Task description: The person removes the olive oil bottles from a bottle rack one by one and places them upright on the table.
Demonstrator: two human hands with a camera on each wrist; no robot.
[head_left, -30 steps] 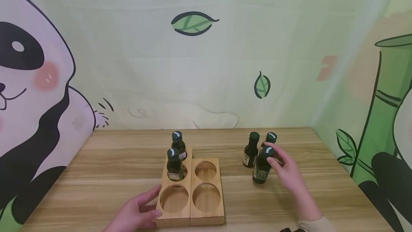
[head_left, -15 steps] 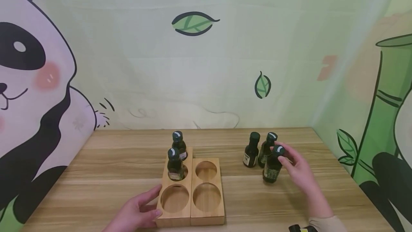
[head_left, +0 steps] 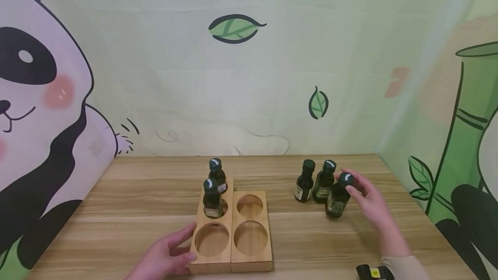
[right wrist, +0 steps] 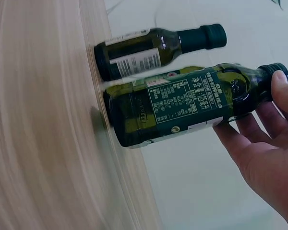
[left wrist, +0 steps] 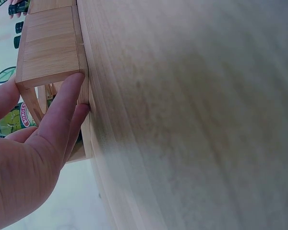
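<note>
Out at the right of the head view, my right hand [head_left: 367,198] pinches a small dark olive oil bottle [head_left: 336,202] at its cap and neck. Its printed back label [right wrist: 185,100] faces the right wrist camera, and its base is close over the table. Just left of it stand another dark bottle [head_left: 324,182] and a slimmer one [head_left: 304,182]. My left hand [head_left: 165,252] holds the left side of a wooden bottle rack [head_left: 230,267] near its front corner. Two bottles [head_left: 212,200] stand upright in the rack's left column; the other round recesses show bare wood.
A black device with a yellow mark [head_left: 375,272] sits by my right sleeve [head_left: 404,267]. The wooden table [head_left: 128,193] ends at a printed cloth backdrop [head_left: 175,98] with pandas and leaves. Bare tabletop lies between the rack and the bottles at right.
My right hand has moved right with the pinched bottle, so the bottle behind it shows more fully. The left hand and rack keep their place.
</note>
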